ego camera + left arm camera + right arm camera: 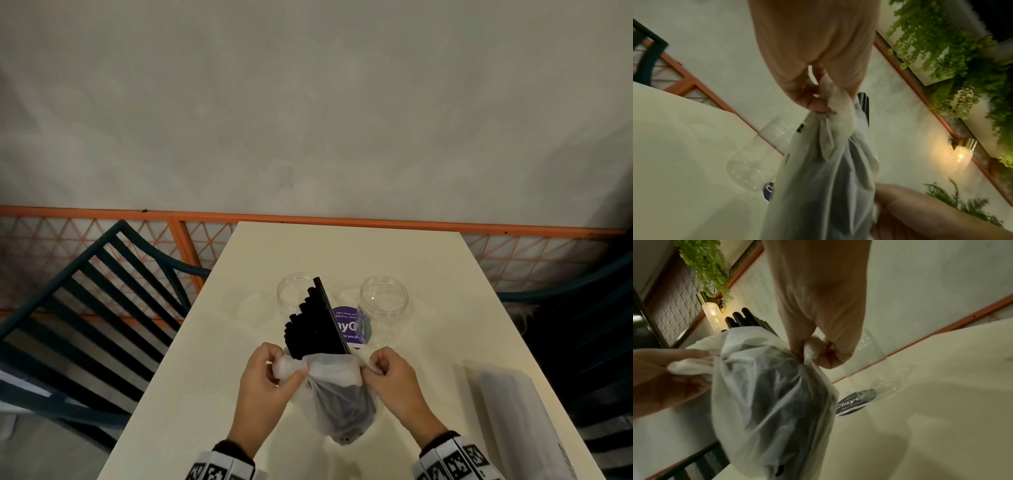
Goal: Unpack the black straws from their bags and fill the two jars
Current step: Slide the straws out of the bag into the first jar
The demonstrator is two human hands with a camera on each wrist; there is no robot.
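— Head view: where's the bag (337, 401)?
— On the table (191, 377), before two clear jars (297, 294); black straws (313, 325) jut from its mouth.
— And the hands?
— Left hand (265, 380) pinches the bag's left rim, right hand (394, 380) pinches the right rim.
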